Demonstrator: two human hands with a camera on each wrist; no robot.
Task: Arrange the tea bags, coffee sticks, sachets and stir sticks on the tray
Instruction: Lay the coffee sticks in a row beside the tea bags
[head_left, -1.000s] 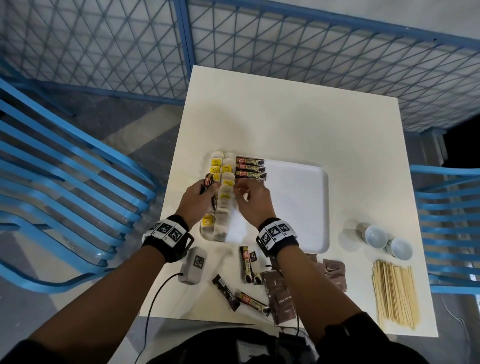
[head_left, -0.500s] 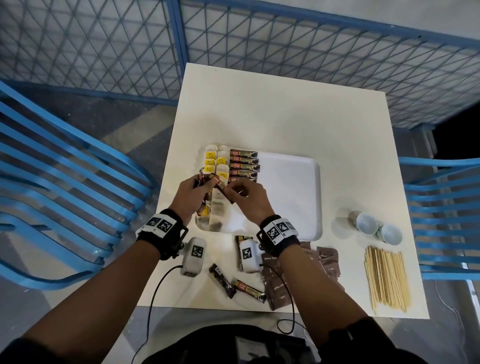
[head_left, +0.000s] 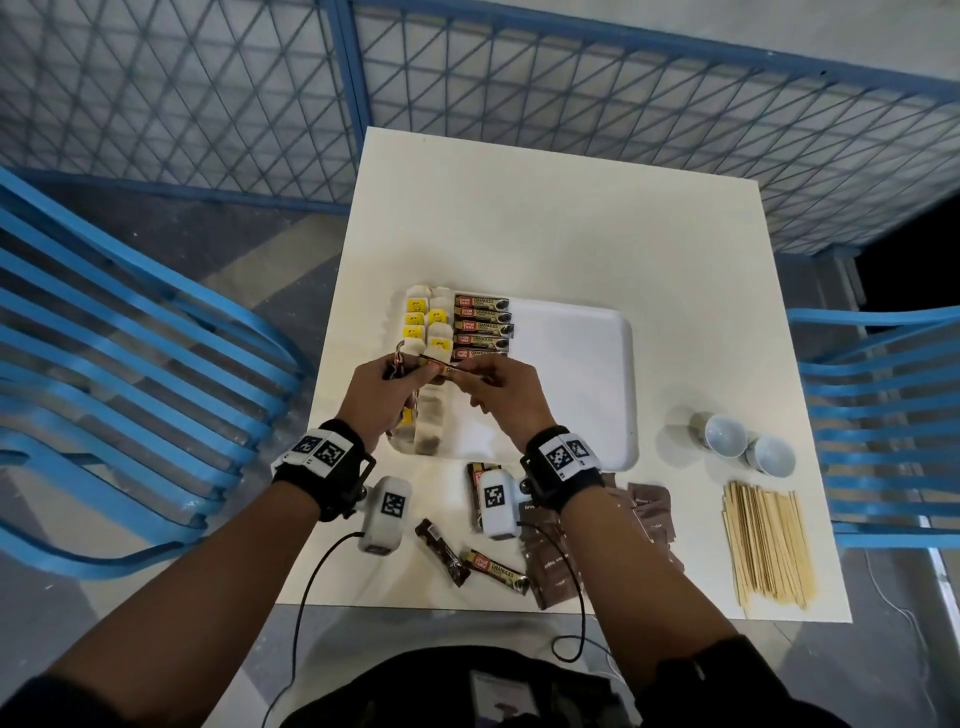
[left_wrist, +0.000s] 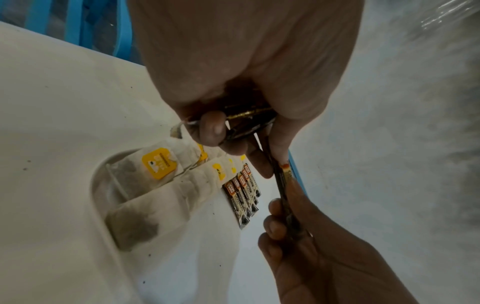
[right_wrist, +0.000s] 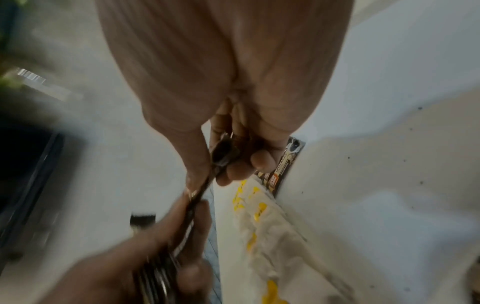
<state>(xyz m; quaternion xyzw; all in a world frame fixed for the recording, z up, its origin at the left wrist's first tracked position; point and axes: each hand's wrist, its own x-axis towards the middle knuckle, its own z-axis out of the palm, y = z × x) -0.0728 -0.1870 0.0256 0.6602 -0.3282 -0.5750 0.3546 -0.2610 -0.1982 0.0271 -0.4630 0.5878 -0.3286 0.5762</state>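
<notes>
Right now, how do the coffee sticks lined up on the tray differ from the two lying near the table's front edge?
The coffee sticks on the tray lie parallel, touching, in a neat column beside the tea bags. The two loose coffee sticks lie on the bare table, angled and apart. Both groups share the same dark wrapper with a red label.

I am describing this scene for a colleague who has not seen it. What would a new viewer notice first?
First, the two hands meeting above the tray's left part: the left hand grips a bundle of coffee sticks while the right hand pinches one coffee stick. Behind them, tea bags with yellow tags and a row of coffee sticks already lie on the tray. Wooden stir sticks wait at the table's right edge.
</notes>
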